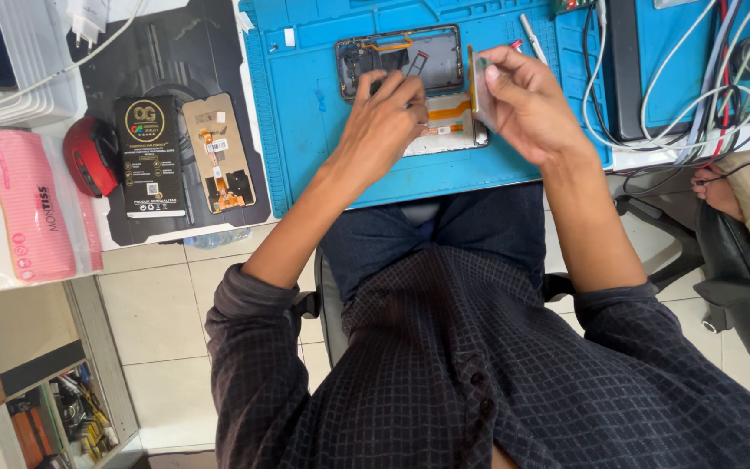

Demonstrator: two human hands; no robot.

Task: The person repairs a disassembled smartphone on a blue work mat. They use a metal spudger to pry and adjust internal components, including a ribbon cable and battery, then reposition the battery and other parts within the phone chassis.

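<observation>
Mostly blue mat (305,130) covers table (145,247); left fingers (397,91) press opened phone (401,61), right fingers (492,74) pinch thin panel (472,78); tiled floor (167,313) near.

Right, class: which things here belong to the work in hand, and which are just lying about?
In use: left hand, right hand, opened phone frame, thin flat part, blue repair mat.

Lying about: red mouse, black box, spare screen, pink packet, white cables.

Person in a dark checked shirt

The buttoned shirt had 2 sleeves pushed up past the elbows; dark blue trousers covered the legs; both hands were bare.
</observation>
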